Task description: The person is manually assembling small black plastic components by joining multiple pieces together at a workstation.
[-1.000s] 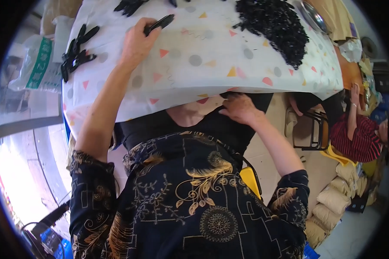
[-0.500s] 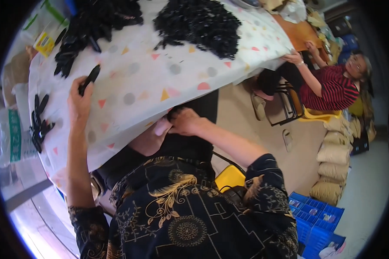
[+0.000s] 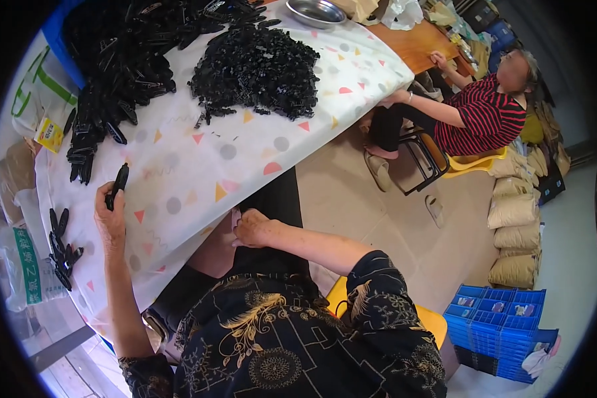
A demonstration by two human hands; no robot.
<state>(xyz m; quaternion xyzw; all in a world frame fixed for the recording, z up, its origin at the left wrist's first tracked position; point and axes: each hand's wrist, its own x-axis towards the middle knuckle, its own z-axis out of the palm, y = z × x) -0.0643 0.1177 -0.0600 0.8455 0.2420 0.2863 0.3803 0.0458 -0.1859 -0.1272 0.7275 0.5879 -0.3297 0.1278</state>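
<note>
My left hand [image 3: 110,219] is above the left part of the cloth-covered table [image 3: 179,159], its fingers closed round a long, slim black plastic piece [image 3: 120,180] held upright. My right hand [image 3: 252,227] is closed at the near table edge, over my lap. A pale pinkish thing [image 3: 235,217] shows beside its fingers; what they hold is hidden. Left of my left hand lies a small group of similar black pieces [image 3: 61,252]. A big heap of long black pieces [image 3: 109,86] covers the far left, beside a mound of small black parts [image 3: 259,71].
A metal bowl [image 3: 316,12] stands at the far edge. To the right, a person in a striped shirt [image 3: 481,116] sits near a wooden table [image 3: 411,46]. Stacked sacks [image 3: 514,232] and blue crates [image 3: 497,325] stand on the right. A plastic bag [image 3: 30,265] hangs at left.
The view has shifted, so the table's far side and metal bowl show more. My left hand still grips the black piece. The dark thing seen at my right fingers no longer shows.
</note>
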